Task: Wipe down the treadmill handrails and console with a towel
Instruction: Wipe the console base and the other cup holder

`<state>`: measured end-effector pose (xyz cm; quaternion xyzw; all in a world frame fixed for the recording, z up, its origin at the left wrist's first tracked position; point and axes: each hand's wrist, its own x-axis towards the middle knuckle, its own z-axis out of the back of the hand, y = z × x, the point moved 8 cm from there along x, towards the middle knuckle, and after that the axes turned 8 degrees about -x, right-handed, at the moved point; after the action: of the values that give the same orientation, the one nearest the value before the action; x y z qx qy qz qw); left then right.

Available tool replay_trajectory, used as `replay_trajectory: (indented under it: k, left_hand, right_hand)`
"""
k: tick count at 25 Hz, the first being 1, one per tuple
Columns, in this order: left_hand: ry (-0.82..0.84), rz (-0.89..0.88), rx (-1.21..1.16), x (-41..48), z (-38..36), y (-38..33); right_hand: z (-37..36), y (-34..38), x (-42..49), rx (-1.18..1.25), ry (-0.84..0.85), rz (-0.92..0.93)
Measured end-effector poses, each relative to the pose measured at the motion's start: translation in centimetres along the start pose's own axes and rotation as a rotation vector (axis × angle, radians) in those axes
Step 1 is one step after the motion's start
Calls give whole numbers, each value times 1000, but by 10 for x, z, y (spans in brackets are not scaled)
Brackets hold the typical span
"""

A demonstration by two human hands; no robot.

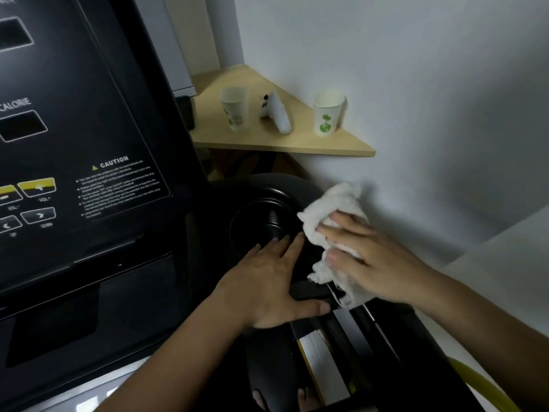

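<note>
— Where is the towel?
— The white towel (332,233) lies bunched under the right hand (377,260), whose fingers press it against the treadmill's black cup-holder rim (267,194), beside the console (74,129).
— And the left hand (267,281)?
— Flat, fingers spread, resting on the black surface by the cup holder.
— Anything unclear?
— The console runs off frame; its caution text is too blurred to read.

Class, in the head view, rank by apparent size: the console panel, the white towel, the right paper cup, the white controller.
1. console panel
2. towel
3. right paper cup and controller: alike, unranked; both sit farther back.
</note>
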<state>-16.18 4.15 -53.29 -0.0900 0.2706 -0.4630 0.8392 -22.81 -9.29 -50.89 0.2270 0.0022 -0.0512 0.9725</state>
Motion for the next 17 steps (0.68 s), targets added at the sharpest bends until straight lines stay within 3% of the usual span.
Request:
replay_trajectory:
  k: [4, 7, 9, 12, 15, 17]
  left_hand:
    - [-45, -16, 88, -6, 4, -1]
    - [-101, -54, 198, -12, 7, -9]
    - [-138, -73, 190, -11, 9, -9]
    - [-107, -90, 131, -7, 6, -9]
    - [-101, -73, 131, -7, 9, -8]
    - [-98, -67, 157, -7, 8, -7]
  right_hand:
    - [-14, -38, 45, 260, -18, -43]
    - [-17, -48, 4, 329, 35, -192]
    - [-9, -26, -22, 128, 47, -205]
    - [-15, 3, -32, -98, 75, -71]
    - [-15, -5, 31, 111, -17, 9]
    - [-19, -37, 63, 504, -36, -98]
